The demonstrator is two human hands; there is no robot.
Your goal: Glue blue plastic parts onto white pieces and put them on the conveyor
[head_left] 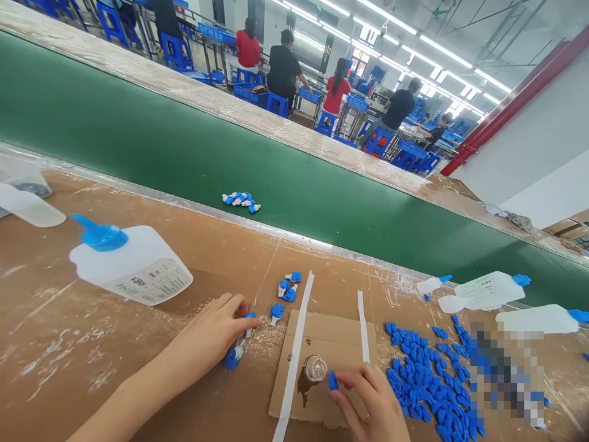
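Observation:
My left hand (223,325) is on the brown work surface, its fingers closed over small blue-and-white parts (231,358); part of its grip is hidden. More blue-and-white parts (289,286) lie in a small group beyond it, with a single one (277,313) closer. Between the thumb and forefinger of my right hand (372,396) is a small blue piece (333,380). It is held just right of a small round clear cup (316,369), which stands on a taped cardboard square (331,331). A dark wet patch marks the cardboard beside the cup.
A heap of blue pieces (418,374) spreads at right. White bottles with blue caps lie at left (151,264) and right (492,288). Past the metal edge runs a green conveyor belt (161,141) carrying a blue-and-white cluster (242,199). Several people sit at benches behind.

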